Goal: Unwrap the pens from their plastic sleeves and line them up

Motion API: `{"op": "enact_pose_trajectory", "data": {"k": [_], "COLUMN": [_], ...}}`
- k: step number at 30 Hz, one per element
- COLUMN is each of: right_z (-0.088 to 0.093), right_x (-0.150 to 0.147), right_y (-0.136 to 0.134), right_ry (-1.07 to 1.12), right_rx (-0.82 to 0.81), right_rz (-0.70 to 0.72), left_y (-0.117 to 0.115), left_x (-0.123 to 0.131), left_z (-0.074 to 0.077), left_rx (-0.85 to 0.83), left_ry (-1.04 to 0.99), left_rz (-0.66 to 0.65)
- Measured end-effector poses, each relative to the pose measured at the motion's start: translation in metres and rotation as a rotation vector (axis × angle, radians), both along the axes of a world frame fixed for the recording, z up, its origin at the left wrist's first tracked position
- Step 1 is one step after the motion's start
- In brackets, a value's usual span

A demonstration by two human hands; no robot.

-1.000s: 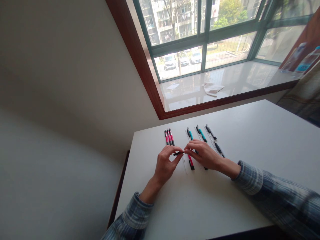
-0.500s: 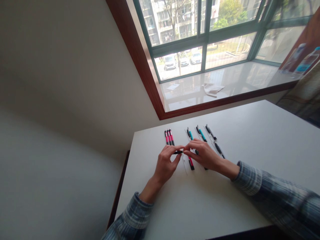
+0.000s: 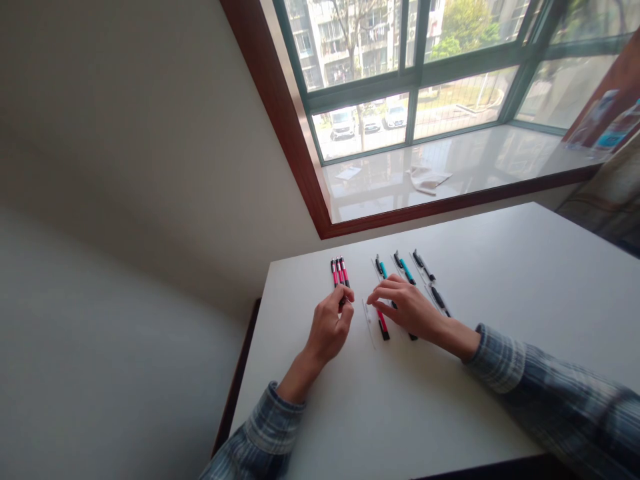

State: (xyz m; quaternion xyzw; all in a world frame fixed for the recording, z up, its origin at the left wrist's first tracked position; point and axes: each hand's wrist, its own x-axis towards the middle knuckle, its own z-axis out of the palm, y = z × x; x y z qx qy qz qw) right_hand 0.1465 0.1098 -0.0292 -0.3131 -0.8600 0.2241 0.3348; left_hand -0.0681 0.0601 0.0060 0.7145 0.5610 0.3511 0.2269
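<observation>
L hand (image 3: 329,330) curled at the pink pens (image 3: 339,272), hold unclear; R hand (image 3: 406,309) half open, gripping nothing; pens look light, stiff, best taken by the barrel.

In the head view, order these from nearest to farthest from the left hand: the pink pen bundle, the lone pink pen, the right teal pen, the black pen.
1. Pink pen bundle: ahead of the left hand, at its fingertips.
2. Lone pink pen: to its right, beside the right hand.
3. Right teal pen: farther right, in the back row.
4. Black pen: farthest right.
</observation>
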Motion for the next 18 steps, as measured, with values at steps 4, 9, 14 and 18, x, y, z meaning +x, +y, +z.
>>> {"op": "enact_pose_trajectory", "data": {"k": [4,9,14,18], "right_z": [0.0022,0.0021,0.0031,0.0059], "right_x": [-0.0009,-0.0030,-0.0032,-0.0038], "right_y": [0.0021,0.0047,0.0062,0.0051], "right_ry": [-0.110,-0.174,-0.199,-0.216], "right_rx": [0.074,0.138,0.164,0.161], "right_rz": [0.027,0.049,0.043,0.028], "left_y": [0.0015,0.0026,0.0034,0.0041], "left_x": [-0.0004,-0.0009,-0.0031,-0.0039], "left_z": [-0.0019,-0.0060,-0.0056,-0.0050], "left_rx": [-0.014,0.070,0.147,0.147], "left_ry": [0.065,0.161,0.249,0.266], "left_rz": [-0.045,-0.102,-0.093,-0.116]}}
